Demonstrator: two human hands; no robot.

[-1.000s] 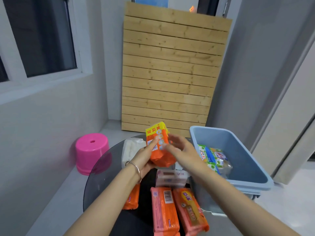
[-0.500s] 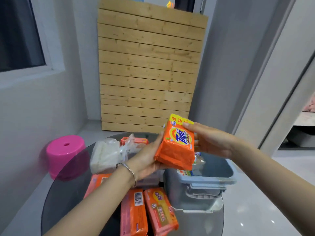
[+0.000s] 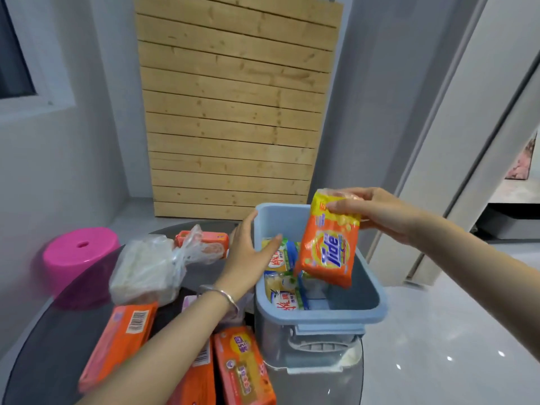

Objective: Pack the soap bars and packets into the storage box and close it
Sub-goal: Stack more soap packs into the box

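My right hand pinches the top end of an orange Tide soap packet, which hangs tilted over the open blue storage box. Inside the box lie yellow and blue soap packets. My left hand reaches over the box's left rim with straight fingers and holds nothing. Orange soap bars lie on the round dark table to the left of the box, along with a clear plastic bag of white soap and a pink-orange packet behind it.
A pink plastic stool stands on the floor left of the table. A wooden slat panel leans against the back wall. A white lid lies under the box at the table's right edge. White floor spreads to the right.
My right hand has carried the Tide packet rightward and down over the box. My left hand has let go of it and moved to the box's left rim.
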